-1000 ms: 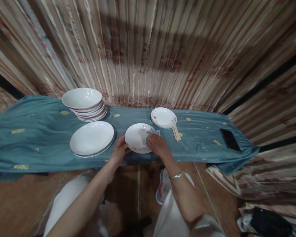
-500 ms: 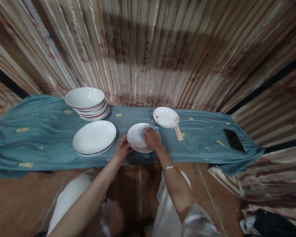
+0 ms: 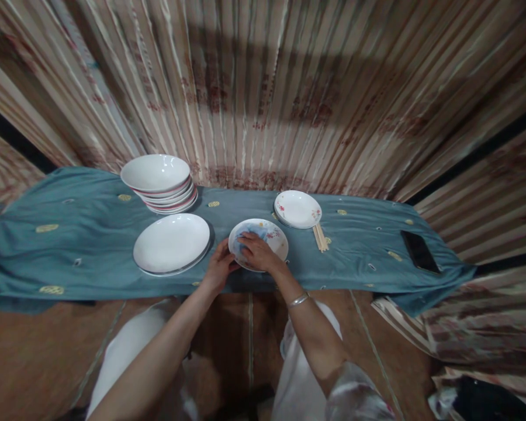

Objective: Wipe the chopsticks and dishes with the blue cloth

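In front of me a small white plate (image 3: 279,241) with a floral pattern sits near the table's front edge. My left hand (image 3: 219,264) grips its left rim, thumb and fingers around the edge. My right hand (image 3: 258,251) presses a light blue cloth (image 3: 242,229) onto the plate's left half; the hand covers part of the cloth. To the left lie large white oval plates (image 3: 172,241), one on another. Behind the small plate, to its right, is a stack of small floral plates (image 3: 298,207).
A stack of white bowls (image 3: 155,172) stands at the back left. Wooden chopsticks (image 3: 320,238) lie beside the floral stack, and a black phone (image 3: 419,251) lies at the right. Blue-green cloth (image 3: 355,234) covers the narrow table; a striped curtain (image 3: 245,88) hangs behind.
My right hand has slid the cloth leftward across the plate, uncovering the floral pattern on its right side. My left hand keeps its hold on the rim. The view has shifted slightly.
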Demonstrator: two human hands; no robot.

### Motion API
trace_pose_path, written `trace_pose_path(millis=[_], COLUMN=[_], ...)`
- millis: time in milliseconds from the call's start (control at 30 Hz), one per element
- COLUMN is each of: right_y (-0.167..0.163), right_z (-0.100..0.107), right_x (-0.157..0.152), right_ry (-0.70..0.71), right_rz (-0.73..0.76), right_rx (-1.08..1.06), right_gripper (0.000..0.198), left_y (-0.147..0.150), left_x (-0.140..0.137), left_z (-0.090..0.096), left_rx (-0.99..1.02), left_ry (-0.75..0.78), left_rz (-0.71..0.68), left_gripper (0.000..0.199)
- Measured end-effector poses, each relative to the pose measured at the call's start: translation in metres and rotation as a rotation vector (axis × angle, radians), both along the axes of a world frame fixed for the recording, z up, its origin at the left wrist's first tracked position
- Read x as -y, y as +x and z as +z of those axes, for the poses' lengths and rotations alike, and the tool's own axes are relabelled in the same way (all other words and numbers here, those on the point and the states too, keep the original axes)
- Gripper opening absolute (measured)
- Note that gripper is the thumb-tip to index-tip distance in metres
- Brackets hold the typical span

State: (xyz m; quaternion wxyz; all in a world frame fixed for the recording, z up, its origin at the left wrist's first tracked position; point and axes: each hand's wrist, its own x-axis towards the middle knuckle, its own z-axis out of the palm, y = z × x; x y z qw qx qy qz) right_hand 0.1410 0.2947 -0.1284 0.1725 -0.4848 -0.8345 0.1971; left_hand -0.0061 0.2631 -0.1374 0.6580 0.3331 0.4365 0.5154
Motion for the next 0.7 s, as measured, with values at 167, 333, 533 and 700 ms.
trace_pose_path(millis=[167,333,533,700], right_y=[0.002,0.009,0.028,0.050], right_z=[0.005,0.013,0.029,0.034], right_x=[0.009,0.020,0.040,0.051], right_ry=[-0.049,-0.095,-0.257,-0.360], right_rz=[0.083,0.175,0.085,-0.024], right_rx=[-0.069,-0.155,-0.186,-0.303], right_gripper=[0.035,0.030,0.022,0.018], left_y=[0.000,0.000,0.001,0.000], left_x=[0.000,-0.001,-0.001,-0.002], left_z=[0.001,0.001,0.002,-0.001], left_rx=[0.003,-0.005,-0.041,-0.062], left_ry=[0.001,0.010,0.026,0.044], left_rz=[-0.010,-0.002,0.007,0.003], left_gripper=[0.045,0.047,0.045,0.046])
